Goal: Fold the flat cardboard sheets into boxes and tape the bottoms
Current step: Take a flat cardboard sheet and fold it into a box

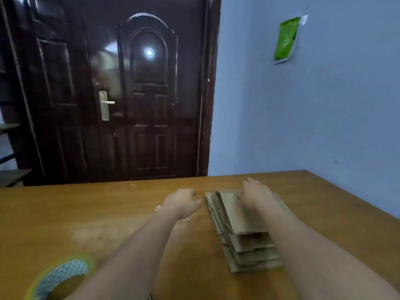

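Cardboard sheets [244, 230] lie stacked right of centre (still flat). Your right hand [256, 194] rests on them, fingers hidden. Your left hand [184, 202], loosely curled, hovers beside.

We stand in what looks like a plain room of a home or small office, used as a makeshift packing spot. Ahead of us is a dark, glossy panelled door [138, 89] with a metal lever handle [105, 105], set in a pale blue painted wall [313, 118]. A green packet [286, 41] hangs on that wall. We work at a bare wooden table [86, 208] pushed against it, with dark shelves [10, 152] at the far left.
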### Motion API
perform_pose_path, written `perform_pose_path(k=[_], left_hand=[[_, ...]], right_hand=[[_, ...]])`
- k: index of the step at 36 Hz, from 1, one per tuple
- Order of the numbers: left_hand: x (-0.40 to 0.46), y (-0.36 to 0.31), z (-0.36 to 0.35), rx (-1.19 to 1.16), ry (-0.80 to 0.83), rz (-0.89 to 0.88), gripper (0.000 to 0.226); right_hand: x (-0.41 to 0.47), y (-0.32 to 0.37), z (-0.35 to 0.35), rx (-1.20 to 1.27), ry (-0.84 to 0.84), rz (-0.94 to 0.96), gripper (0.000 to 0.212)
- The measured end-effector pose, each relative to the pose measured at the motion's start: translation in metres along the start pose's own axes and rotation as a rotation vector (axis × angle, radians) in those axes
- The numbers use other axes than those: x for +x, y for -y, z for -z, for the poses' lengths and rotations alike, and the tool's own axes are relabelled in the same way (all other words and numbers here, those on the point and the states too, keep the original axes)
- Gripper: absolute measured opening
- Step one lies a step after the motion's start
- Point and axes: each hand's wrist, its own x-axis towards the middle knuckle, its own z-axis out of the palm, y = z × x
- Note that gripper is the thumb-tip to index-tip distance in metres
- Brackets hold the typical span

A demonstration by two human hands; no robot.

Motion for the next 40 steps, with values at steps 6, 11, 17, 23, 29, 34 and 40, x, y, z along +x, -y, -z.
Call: perform_pose_path(k=[6, 11, 17, 23, 29, 34, 40], left_hand=[[0.021, -0.048, -0.03, -0.254, 0.121, -0.035, 0.056], [0.044, -0.068, -0.051, -0.432, 0.172, 0.077, 0.077], [0.054, -0.061, -0.072, -0.61, 0.132, 0.093, 0.022], [0.058, -0.054, -0.083, -0.578, 0.117, 0.114, 0.04], [0.068, -0.047, -0.093, -0.545, 0.196, 0.189, 0.074], [0.081, -0.039, -0.101, -0.629, 0.198, 0.198, 0.073], [0.074, -0.041, -0.094, -0.706, 0.186, 0.25, 0.046]], right_hand=[[0.008, -0.043, -0.012, -0.009, 0.093, -0.337, 0.057], [0.009, -0.07, -0.022, 0.28, 0.186, -0.513, 0.061], [0.012, -0.081, -0.044, 0.394, 0.261, -0.477, 0.07], [0.018, -0.078, -0.061, 0.397, 0.245, -0.502, 0.085], [0.026, -0.092, -0.069, 0.452, 0.271, -0.474, 0.097], [0.038, -0.106, -0.059, 0.595, 0.387, -0.401, 0.097], [0.049, -0.106, -0.053, 0.483, 0.436, -0.407, 0.096]])
